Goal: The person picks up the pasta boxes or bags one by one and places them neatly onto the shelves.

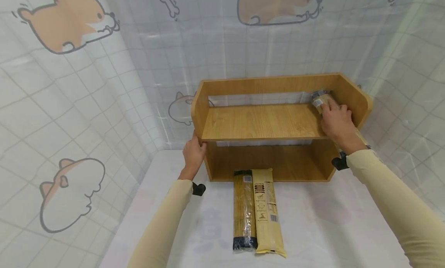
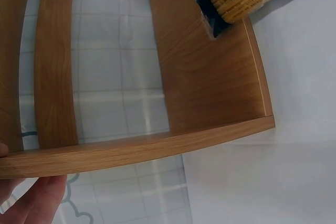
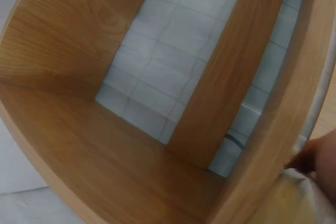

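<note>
A two-tier wooden shelf (image 1: 257, 123) stands on the white surface. My left hand (image 1: 194, 154) holds the edge of its left side panel (image 1: 199, 113); in the left wrist view, fingertips (image 2: 44, 195) show at that panel's edge. On the upper tier's right end, my right hand (image 1: 337, 123) grips a long packet of spaghetti (image 1: 319, 100) in a clear wrapper with a dark end. The packet lies slantwise, its near part beyond the wrist. Much of it is hidden by the hand; the right wrist view catches a blurred yellowish piece.
Two long packets lie side by side before the shelf, ends at its lower tier: clear-wrapped spaghetti (image 1: 244, 210) and a yellow noodle packet (image 1: 267, 212). A sheet with grid lines and cartoon dogs (image 1: 222, 48) hangs behind and at the sides.
</note>
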`<action>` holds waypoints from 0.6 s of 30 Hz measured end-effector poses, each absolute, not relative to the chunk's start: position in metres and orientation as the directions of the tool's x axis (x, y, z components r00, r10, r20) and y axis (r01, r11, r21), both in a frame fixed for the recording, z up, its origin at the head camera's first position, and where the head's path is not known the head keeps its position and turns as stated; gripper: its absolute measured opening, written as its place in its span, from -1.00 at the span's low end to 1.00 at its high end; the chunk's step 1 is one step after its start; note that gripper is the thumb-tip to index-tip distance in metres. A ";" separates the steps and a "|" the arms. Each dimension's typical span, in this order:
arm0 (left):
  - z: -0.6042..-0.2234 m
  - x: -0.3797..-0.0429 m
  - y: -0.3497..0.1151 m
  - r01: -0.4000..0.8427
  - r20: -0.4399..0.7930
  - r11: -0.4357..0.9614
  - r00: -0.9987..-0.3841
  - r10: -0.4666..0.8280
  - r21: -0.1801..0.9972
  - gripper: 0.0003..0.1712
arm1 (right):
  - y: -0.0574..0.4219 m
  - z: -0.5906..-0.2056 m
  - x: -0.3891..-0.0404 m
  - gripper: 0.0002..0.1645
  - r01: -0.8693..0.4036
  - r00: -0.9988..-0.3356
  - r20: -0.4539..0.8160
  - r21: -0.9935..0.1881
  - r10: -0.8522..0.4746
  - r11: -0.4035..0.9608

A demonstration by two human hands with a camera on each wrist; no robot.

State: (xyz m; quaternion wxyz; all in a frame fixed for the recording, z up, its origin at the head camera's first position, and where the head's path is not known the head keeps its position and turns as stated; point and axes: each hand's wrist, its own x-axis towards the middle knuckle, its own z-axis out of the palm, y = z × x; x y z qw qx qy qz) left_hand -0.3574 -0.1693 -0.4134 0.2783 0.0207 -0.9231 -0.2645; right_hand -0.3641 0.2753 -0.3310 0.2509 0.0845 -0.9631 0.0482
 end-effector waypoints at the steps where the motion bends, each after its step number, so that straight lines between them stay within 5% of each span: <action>1: -0.414 -0.358 -0.170 0.111 0.507 0.861 -0.842 -0.184 0.496 -0.55 | 0.274 -0.330 -0.364 -0.65 -0.190 -0.864 0.483 -0.054 -0.141 0.980; 5: -0.417 -0.357 -0.170 0.113 0.512 0.865 -0.840 -0.179 0.488 -0.60 | 0.273 -0.328 -0.364 -0.71 -0.186 -0.891 0.432 -0.064 -0.140 0.981; 18: -0.416 -0.357 -0.171 0.105 0.509 0.867 -0.841 -0.183 0.486 -0.55 | 0.267 -0.334 -0.361 -0.47 -0.134 -0.955 0.258 0.067 -0.147 0.989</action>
